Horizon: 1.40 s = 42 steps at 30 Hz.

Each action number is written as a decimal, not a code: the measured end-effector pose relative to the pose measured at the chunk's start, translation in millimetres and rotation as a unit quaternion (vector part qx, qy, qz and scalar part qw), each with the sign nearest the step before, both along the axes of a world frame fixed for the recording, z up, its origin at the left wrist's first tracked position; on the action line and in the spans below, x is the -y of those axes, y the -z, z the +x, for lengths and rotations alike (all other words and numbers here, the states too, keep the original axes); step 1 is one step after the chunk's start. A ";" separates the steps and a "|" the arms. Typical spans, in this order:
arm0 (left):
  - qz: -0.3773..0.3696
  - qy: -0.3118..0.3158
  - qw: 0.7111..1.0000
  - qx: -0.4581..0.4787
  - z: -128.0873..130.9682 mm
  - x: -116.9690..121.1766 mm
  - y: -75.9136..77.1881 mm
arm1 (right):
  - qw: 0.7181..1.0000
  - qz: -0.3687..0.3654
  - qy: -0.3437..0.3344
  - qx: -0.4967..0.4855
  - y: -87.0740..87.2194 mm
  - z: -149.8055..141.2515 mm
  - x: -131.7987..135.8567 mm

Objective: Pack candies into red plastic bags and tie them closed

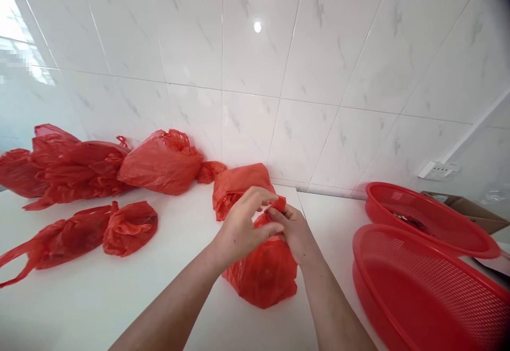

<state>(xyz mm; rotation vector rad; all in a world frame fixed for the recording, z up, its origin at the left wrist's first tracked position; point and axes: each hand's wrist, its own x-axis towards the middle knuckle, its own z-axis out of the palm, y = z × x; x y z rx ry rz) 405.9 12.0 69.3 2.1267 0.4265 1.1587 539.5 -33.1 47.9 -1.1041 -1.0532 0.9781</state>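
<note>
A red plastic bag (265, 276) with a rounded bulk sits on the white table in front of me, its top gathered upward. My right hand (292, 229) pinches the gathered top between thumb and fingers. On the other side of that top, my left hand (247, 223) curves with thumb and forefinger apart, the thumb tip close to the right thumb. No plastic shows clearly between the left fingers. What the bag contains is hidden. Just behind the hands, another red plastic bag (239, 181) lies against the tiled wall.
Two red plastic baskets (398, 282) (438, 215) stand at the right, with a cardboard box (474, 210) behind. Several red bags (159, 162) line the wall at left. Two more bags (131, 229) (71, 239) lie nearer. A power socket (437, 170) is on the wall.
</note>
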 end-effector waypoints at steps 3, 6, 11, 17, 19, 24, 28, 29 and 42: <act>0.076 -0.023 0.993 -0.086 -0.5 -0.4 13.1 | 1.000 -0.013 0.027 -0.006 5.2 0.6 -0.9; 0.070 -0.034 0.988 -0.134 -1.7 -5.2 23.5 | 0.999 -0.036 0.013 0.005 14.8 5.3 2.9; -0.035 -0.078 0.992 -0.090 -3.5 -16.5 38.9 | 0.997 -0.016 -0.071 0.013 29.0 21.6 18.3; -0.189 -0.005 0.980 -0.064 0.3 -22.9 52.5 | 0.992 -0.018 -0.089 0.091 27.1 26.0 31.0; -0.210 0.006 0.976 -0.054 1.2 -20.8 52.3 | 0.989 -0.020 -0.055 0.133 27.2 23.2 28.9; -0.219 0.008 0.973 -0.071 -1.5 -9.7 46.9 | 0.967 -0.002 0.114 0.227 42.8 19.0 12.3; -0.189 -0.009 0.975 -0.113 -5.0 -2.9 48.5 | 0.974 -0.015 0.122 0.193 53.3 17.7 6.5; -0.179 -0.012 0.976 -0.123 -5.5 -2.3 50.4 | 0.979 -0.023 0.105 0.172 53.1 17.1 7.7; -0.092 -0.011 0.972 -0.217 -68.6 -7.0 82.6 | 0.940 -0.070 0.308 0.131 104.6 57.8 15.6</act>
